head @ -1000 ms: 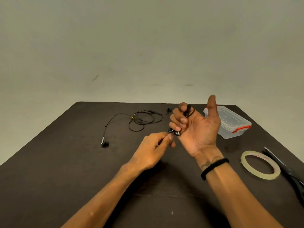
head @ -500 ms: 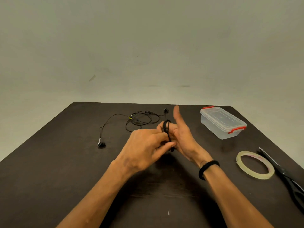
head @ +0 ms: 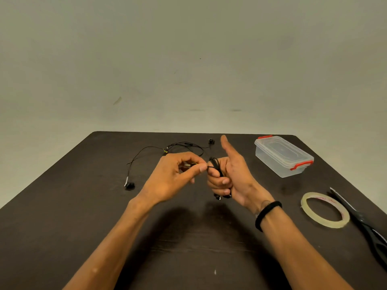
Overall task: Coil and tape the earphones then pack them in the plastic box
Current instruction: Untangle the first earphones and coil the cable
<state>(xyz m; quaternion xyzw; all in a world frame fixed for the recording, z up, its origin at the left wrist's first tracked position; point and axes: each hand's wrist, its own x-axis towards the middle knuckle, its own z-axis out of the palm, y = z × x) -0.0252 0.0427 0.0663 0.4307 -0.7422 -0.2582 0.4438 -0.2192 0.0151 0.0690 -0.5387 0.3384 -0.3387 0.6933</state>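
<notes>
Right now I see both hands raised over the dark table at the middle of the frame. My right hand has its fingers curled round a black coil of earphones, thumb sticking straight up, and the earbud ends poke out below the little finger. My left hand, just left of it, pinches the loose end of that same cord between thumb and forefinger; the metal plug shows inside the curl of its fingers. The two hands sit close, joined by a short run of cord.

Toward the upper middle of the frame a second pair of earphones lies loose on the table, one bud at the left and another near the far edge, well apart from either hand. At the upper right stands the plastic box, clear, lid on, red clips at both ends. Lower right lies the tape roll flat on the table, with black scissors just beside it along the right edge. A black band circles my right wrist
</notes>
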